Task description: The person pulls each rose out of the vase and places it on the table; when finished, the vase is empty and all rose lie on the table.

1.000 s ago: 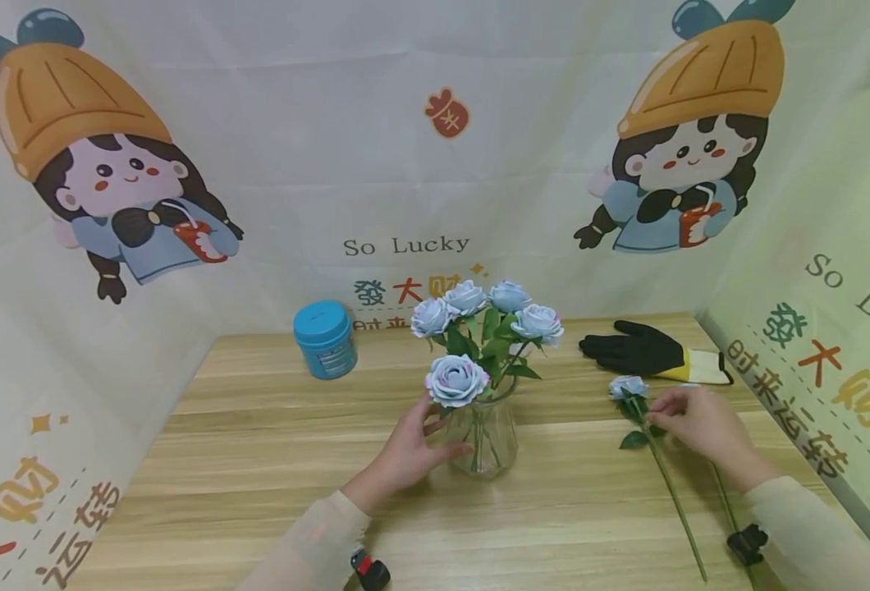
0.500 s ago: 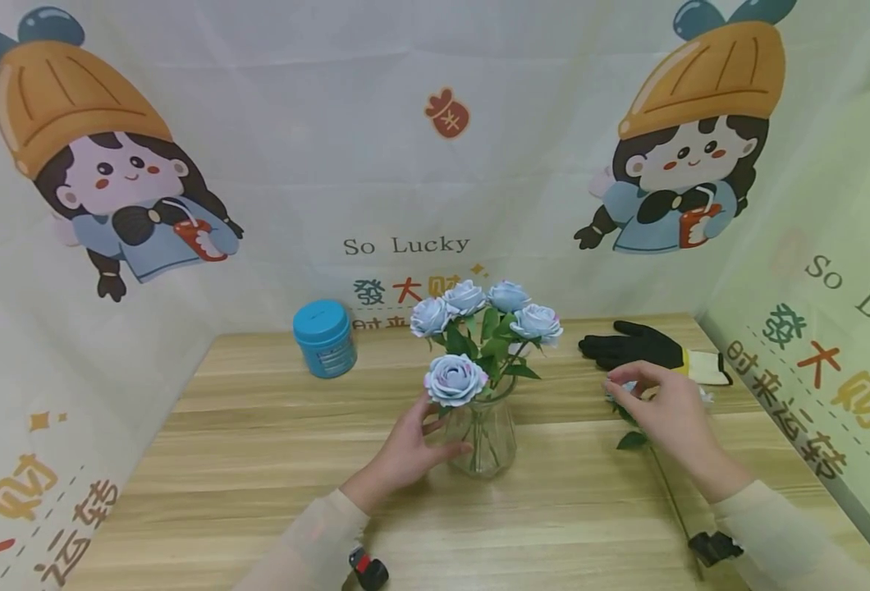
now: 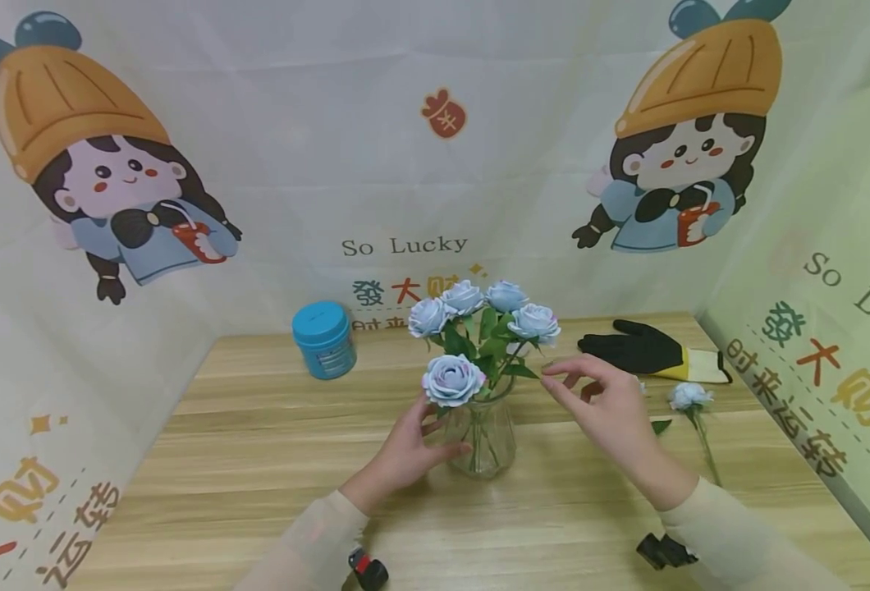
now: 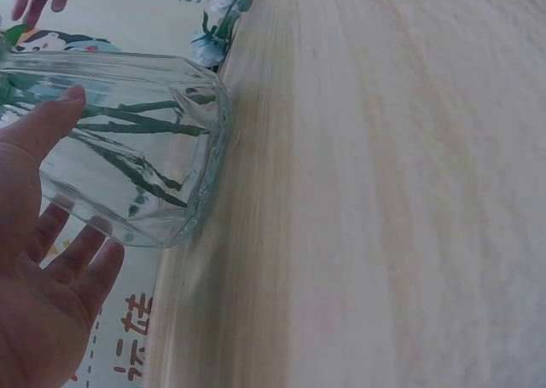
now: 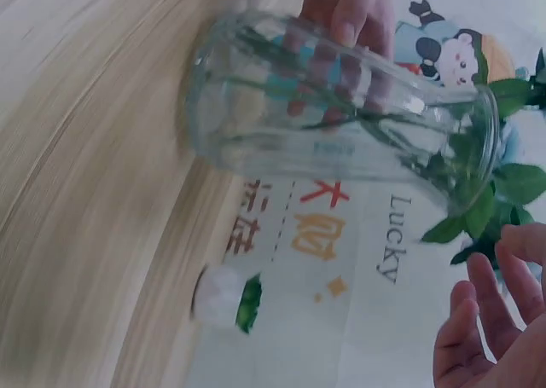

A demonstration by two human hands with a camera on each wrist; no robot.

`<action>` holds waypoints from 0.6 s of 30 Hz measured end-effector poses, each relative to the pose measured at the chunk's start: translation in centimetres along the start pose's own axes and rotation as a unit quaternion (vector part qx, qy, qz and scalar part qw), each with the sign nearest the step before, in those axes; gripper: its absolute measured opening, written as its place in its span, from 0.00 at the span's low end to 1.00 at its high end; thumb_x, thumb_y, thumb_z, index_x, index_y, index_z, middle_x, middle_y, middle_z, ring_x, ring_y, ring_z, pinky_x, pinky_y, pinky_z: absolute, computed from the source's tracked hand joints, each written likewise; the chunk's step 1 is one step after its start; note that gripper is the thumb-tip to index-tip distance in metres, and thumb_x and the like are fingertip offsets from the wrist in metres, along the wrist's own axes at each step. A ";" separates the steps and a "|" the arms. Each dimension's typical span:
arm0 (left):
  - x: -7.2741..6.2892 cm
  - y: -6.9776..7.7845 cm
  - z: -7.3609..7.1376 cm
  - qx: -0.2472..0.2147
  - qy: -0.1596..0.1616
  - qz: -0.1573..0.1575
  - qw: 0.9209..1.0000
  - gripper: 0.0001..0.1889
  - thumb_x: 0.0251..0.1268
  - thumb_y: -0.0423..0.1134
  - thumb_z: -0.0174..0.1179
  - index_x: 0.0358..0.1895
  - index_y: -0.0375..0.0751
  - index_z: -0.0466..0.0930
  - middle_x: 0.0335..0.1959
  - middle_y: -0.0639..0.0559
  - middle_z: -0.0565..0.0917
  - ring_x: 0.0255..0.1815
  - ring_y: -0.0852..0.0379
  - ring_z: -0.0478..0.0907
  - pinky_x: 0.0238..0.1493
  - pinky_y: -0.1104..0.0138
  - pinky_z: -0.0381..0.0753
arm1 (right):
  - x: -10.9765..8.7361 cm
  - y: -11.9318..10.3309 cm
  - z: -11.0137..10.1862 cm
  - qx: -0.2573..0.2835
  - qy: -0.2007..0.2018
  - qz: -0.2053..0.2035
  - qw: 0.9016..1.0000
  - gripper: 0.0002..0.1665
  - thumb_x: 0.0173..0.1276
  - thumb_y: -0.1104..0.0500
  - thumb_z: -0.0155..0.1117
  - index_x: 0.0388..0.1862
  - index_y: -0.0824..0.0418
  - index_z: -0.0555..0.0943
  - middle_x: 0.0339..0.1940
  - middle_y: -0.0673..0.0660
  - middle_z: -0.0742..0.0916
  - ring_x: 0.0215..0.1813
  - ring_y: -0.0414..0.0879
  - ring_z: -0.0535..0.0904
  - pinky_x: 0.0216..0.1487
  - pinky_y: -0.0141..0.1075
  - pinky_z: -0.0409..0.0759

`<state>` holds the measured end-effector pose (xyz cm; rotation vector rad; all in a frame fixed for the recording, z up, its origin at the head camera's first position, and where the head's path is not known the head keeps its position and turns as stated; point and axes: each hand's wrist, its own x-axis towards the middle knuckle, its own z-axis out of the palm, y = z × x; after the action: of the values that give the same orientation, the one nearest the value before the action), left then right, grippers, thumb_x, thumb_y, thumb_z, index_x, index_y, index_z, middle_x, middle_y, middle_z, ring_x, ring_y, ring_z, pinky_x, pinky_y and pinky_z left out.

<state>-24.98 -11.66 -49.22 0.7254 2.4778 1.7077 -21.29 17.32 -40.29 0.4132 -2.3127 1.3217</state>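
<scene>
Back cloth (image 3: 250,164): "So Lucky" mid-width; row below 發大财, 财 partly behind the roses (image 3: 461,297); next row starts 时来, bottom cut by the far edge of the table (image 3: 258,492).
Red pouch (image 3: 444,114): printed high on back cloth, one character, can't make it out.
Right cloth (image 3: 841,205): "So Luc", rest out of frame; 發大财 stepping down toward near side; 时来运转 beneath.
Left cloth (image 3: 6,345): lone "y" at frame edge; 财, with part of 大 nearer; 运转 to their right.
Tub (image 3: 324,338): label print too small to read.
Right wrist view: "Lucky" and 大财 readable, sideways.
</scene>
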 end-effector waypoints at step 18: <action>0.0 -0.3 -0.1 -0.008 -0.002 0.007 1.000 0.50 0.57 0.37 0.78 0.81 0.56 0.58 0.79 0.50 0.66 0.73 0.42 0.71 0.70 0.55 0.77 | 1.6 -0.7 4.1 0.040 0.045 0.028 0.998 0.06 0.68 0.57 0.75 0.43 0.54 0.92 0.41 0.51 0.92 0.32 0.39 0.77 0.25 0.33 0.72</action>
<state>-25.13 -11.85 -49.44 0.7462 2.4589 1.7260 -23.29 13.36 -40.83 0.3108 -2.2174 1.4340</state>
